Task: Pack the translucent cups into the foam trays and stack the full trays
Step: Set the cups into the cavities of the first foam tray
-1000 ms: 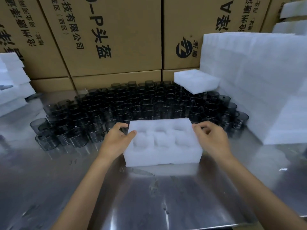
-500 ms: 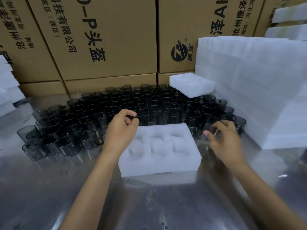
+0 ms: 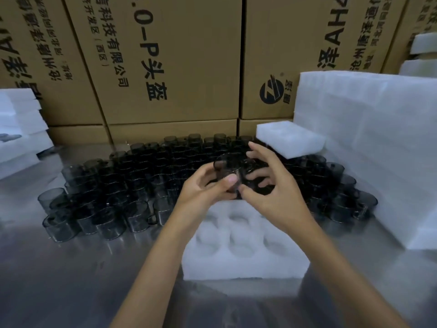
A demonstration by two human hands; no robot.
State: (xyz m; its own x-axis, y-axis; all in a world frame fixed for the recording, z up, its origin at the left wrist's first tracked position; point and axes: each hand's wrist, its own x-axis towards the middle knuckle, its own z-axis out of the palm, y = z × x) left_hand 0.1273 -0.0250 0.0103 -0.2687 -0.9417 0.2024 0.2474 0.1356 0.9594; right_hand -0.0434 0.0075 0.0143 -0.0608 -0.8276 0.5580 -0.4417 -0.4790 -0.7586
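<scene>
Left hand (image 3: 201, 189) gripping one smoky translucent cup (image 3: 225, 172) between thumb and curled fingers, raised above the far edge of the empty foam tray (image 3: 243, 256) at the near middle of the steel worktop (image 3: 71, 280). Right hand (image 3: 267, 190) touching that cup, fingers curled over darker glass; second cup held or not: cannot tell. Remaining cups (image 3: 142, 185) massed across the worktop's far half, beside a foam stack (image 3: 366, 150) at the right edge.
</scene>
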